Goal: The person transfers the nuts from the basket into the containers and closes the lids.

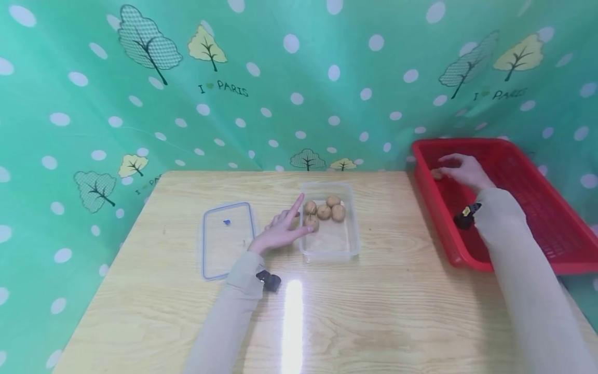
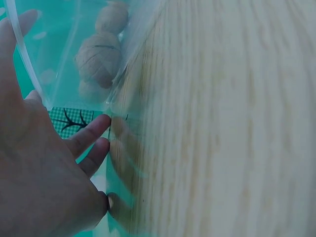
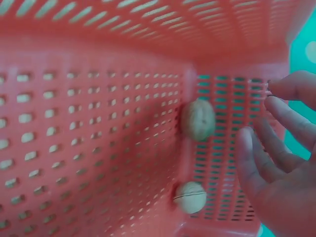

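My left hand [image 1: 280, 231] is at the left side of a clear plastic container [image 1: 329, 254], thumb and index finger reaching over its rim. In the left wrist view the other fingertips touch the tabletop beside it. Several walnuts [image 1: 324, 211] sit inside, mostly toward the far left. My right hand [image 1: 467, 171] is over a red plastic basket [image 1: 460, 244], its fingers spread and loosely bent with nothing between them. In the right wrist view one walnut [image 3: 198, 120] and another walnut [image 3: 190, 197] lie in the basket along a slotted wall, apart from the fingers.
A clear lid with a blue seal [image 1: 228, 240] lies flat left of the container, a small blue mark on it. The light wood table [image 1: 374, 311] ends at a green dotted cloth [image 1: 261, 104] behind. The basket's high rim stands at the table's right.
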A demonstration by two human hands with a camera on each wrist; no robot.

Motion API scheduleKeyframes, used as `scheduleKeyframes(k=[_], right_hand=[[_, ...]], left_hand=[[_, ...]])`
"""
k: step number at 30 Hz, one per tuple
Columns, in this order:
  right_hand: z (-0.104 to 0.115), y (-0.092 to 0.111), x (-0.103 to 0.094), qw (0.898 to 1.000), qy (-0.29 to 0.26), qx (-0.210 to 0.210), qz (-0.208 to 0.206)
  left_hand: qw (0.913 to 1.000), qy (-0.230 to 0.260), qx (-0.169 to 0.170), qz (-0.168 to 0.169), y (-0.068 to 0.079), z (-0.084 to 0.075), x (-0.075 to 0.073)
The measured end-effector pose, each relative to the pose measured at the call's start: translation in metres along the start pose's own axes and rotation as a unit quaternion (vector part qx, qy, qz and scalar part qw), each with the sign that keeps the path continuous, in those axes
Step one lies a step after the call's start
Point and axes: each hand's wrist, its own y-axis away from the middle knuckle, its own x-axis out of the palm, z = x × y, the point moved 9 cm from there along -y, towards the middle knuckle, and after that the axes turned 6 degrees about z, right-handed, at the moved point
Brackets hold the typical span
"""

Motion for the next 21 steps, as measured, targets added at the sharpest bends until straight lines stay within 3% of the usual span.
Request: scheduleKeyframes(k=[8, 16, 21], right_hand=[[-0.016, -0.005, 0.018, 0.996, 0.063, 0.006, 0.064], [-0.020, -0.008, 0.022, 0.995, 0.054, 0.004, 0.079], [-0.022, -0.011, 0.020, 0.995, 0.077, -0.003, 0.068]], left_hand=[[1.0000, 0.000, 0.006, 0.002, -0.002, 0.000, 0.002], [0.9999, 0.002, 0.011, 0.003, 0.001, -0.002, -0.002], [0.9998, -0.009, 0.019, -0.005, -0.001, -0.003, -0.004]])
